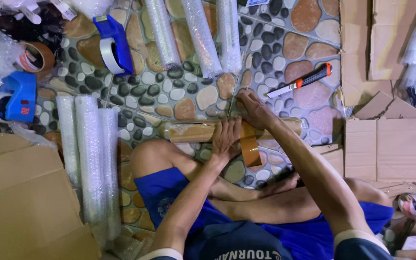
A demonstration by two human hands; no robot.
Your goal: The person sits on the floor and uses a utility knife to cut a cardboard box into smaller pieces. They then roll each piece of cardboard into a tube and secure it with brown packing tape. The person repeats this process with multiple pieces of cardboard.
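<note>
Both hands press flat on a long brown-taped cardboard roll (203,131): left hand (226,137) fingers together, right hand (255,111) beside a hanging brown tape strip (249,147).

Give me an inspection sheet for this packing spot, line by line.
Surface: pebble-pattern tiled floor.
Job's things: long cardboard-wrapped roll lying flat; brown tape strip hanging off it.
Clutter: bubble-wrapped rolls, more at top; two blue tape dispensers; orange-handled knife.
Grippers: left hand and right hand both pressing on the roll.
Cables: nothing seen.
Surroundings: flattened cardboard left, cardboard sheets right.
</note>
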